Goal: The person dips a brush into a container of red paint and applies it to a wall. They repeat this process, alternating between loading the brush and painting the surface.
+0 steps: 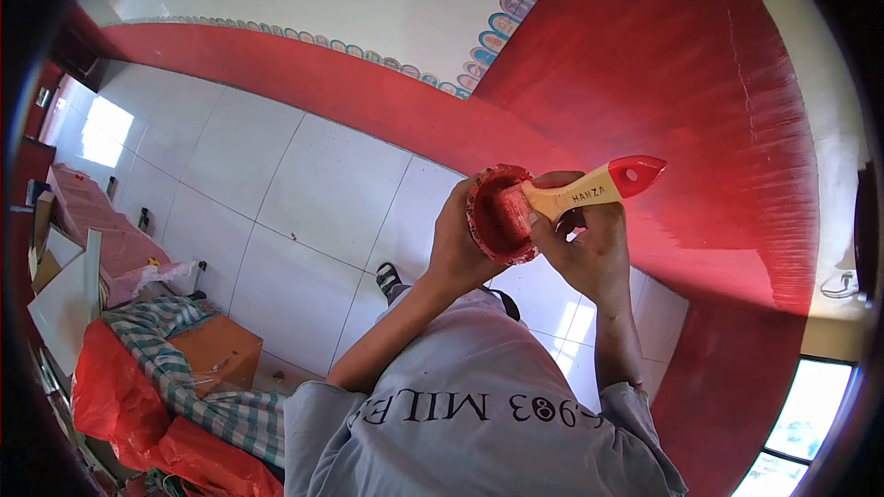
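A small round tub [475,212] with red paint inside and a paint-smeared rim is held by my left hand [453,244], whose fingers wrap round its side. My right hand [589,244] grips a paintbrush [585,191] with a cream handle, a red tip and the word HANZA. The brush's red-stained bristles are at the tub's opening, against the inner edge nearest my right hand. Both hands are close together in front of my grey shirt.
Ahead is a wall with a red lower part [645,110] and scalloped trim [405,67]. White floor tiles [304,184] lie below. At the left are a pink shelf [101,212], a checked cloth [170,350], a cardboard box [221,350] and red plastic [115,387]. A window [806,414] is at lower right.
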### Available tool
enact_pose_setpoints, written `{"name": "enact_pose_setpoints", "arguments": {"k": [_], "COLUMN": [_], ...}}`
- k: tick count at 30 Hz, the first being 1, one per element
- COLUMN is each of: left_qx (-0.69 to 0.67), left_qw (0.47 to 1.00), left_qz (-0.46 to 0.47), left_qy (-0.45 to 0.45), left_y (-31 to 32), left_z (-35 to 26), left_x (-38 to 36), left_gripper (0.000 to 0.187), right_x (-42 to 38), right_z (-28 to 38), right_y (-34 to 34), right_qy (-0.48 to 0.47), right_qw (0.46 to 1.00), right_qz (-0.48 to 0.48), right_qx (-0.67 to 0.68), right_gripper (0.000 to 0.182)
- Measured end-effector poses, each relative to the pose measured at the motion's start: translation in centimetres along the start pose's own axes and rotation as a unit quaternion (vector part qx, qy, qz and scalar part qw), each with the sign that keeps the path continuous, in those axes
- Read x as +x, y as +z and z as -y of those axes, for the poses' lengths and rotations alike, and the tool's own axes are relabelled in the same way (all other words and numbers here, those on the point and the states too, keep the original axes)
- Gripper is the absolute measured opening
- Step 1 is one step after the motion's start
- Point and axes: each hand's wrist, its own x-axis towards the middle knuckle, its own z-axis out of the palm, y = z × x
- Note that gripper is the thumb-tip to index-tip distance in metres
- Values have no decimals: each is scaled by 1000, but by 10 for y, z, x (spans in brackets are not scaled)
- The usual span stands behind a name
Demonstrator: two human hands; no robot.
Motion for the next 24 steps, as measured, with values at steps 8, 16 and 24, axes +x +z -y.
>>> {"name": "enact_pose_setpoints", "arguments": {"k": [8, 16, 24], "left_qx": [-2, -40, -5], "left_qw": [1000, 998, 997], "left_qz": [-8, 5, 51], "left_qy": [-16, -47, -65], "left_y": [4, 15, 38], "left_z": [1, 14, 50], "left_x": [-1, -3, -2], "left_gripper": [79, 80, 82], "right_x": [-3, -13, -46], "right_z": [-3, -52, -137], "right_y": [-5, -12, 2], "right_qy": [44, 184, 343], "right_qw": [998, 902, 652], "right_qz": [-19, -153, -152], "right_qx": [37, 358, 659], "right_gripper": [30, 34, 31]}}
